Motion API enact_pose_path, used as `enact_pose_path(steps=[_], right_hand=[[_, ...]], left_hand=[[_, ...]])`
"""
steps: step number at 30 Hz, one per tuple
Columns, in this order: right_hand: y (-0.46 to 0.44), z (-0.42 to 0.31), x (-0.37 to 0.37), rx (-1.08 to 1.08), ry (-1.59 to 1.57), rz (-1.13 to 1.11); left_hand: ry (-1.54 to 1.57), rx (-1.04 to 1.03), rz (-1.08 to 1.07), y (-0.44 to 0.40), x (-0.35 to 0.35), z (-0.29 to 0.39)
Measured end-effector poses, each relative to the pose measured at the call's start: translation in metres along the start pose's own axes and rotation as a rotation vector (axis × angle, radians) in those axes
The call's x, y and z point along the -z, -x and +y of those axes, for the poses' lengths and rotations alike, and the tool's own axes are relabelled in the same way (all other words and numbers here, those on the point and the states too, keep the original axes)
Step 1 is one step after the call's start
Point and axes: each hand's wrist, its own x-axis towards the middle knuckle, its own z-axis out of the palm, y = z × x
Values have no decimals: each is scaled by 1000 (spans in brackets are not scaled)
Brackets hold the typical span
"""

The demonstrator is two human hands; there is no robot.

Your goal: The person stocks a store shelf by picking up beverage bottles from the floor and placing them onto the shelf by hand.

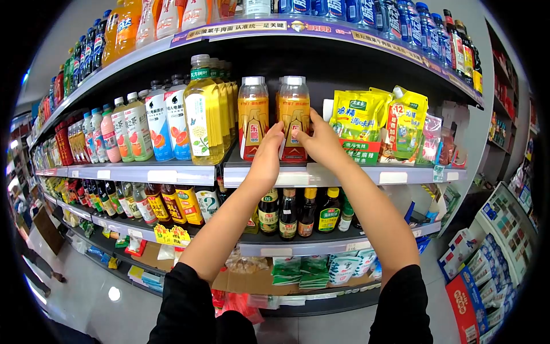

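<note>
A drink bottle (293, 106) with a white cap and a gold and red label stands upright on the middle shelf. My left hand (267, 153) lies flat along its left side, fingers straight and together. On its right side is my right hand (323, 140), with the thumb across the front of the label and the fingers along the side. The two hands clasp the bottle between them. A matching bottle (252, 117) stands just left, apart from the held one. Others of this kind seem to stand behind, mostly hidden.
Left of the hands stands a yellow tea bottle (201, 114) among several drinks. Yellow-green seasoning pouches (356, 120) are on the right. The upper shelf edge (275, 30) juts out above; sauce bottles (288, 215) fill the shelf below. Boxes (465, 304) sit on the floor at right.
</note>
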Motion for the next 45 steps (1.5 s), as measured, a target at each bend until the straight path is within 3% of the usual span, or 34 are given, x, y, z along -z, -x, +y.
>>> enact_pose_path(steps=[12,14,16,18,25,28,32,45], right_hand=[[0,-8,-1,-63,135,6],[0,-8,-1,-193,154,113],[-14,-5,5,-192,-440,111],[-30,-18,12,-200,-760,61],[-84,-10,-7,-401,-837,288],[-79,-8,-14,-526,-1031,181],[-71,-1,-12,-631,-1001,74],[-58,2,-20,-580,-993,23]], left_hand=[[-14,-30,-22,-3,6,-13],[20,-16,-31,-4,8,-15],[-112,-78,-29,-4,6,-16],[-161,-87,-23,-5,5,-15],[-293,-168,-6,0,1,-22],[-278,-124,5,3,-1,-15],[-292,-159,-11,6,1,-14],[-222,-140,2,6,0,-11]])
